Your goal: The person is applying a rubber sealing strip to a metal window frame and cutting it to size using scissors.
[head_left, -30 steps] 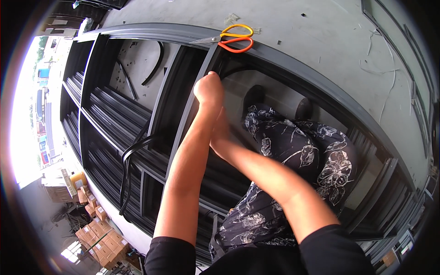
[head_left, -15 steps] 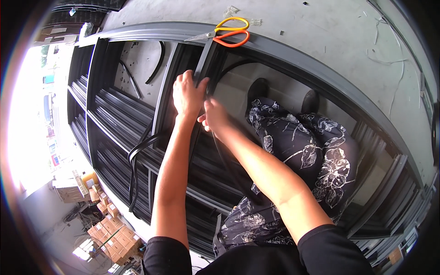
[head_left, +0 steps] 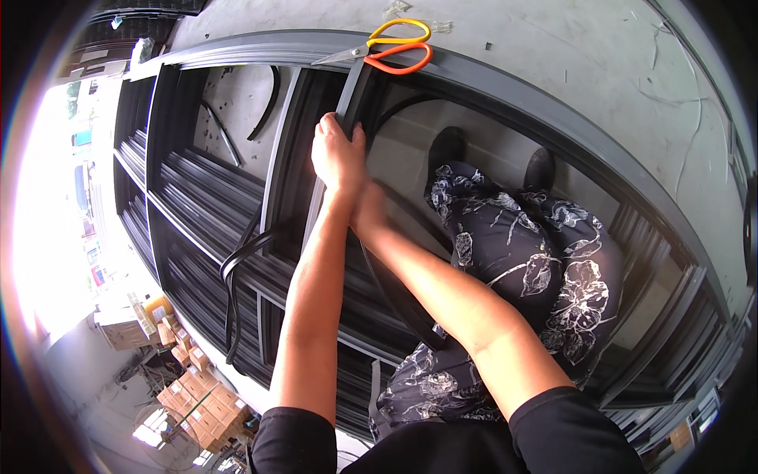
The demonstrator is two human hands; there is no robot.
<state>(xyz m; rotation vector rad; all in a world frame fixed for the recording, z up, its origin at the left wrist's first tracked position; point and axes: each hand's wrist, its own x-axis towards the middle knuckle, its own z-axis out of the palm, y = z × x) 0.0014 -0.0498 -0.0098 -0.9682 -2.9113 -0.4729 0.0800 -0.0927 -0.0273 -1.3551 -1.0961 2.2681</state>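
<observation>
A grey metal frame (head_left: 260,41) with dark inner bars lies in front of me, stacked over more dark frames. My left hand (head_left: 338,154) is closed around one grey crossbar (head_left: 353,96), thumb on its right side. Just below, my right hand (head_left: 368,209) is smeared by motion, its fingers partly hidden behind my left wrist. From near it, a flat black strip (head_left: 392,296) hangs down toward my leg; whether the fingers grip it cannot be made out. Scissors (head_left: 401,58) with yellow and orange handles rest on the frame's far edge, at the crossbar's end.
Looped black strip (head_left: 229,272) hangs over the bars at left. A curved black piece (head_left: 268,107) and a thin rod (head_left: 222,136) show through a frame opening. Cardboard boxes (head_left: 204,407) are stacked at lower left. My legs (head_left: 505,237) stand within the right opening.
My left hand has moved slightly right and now wraps the crossbar. The right hand has slid down a little, behind the left wrist. The scissors stay on the frame.
</observation>
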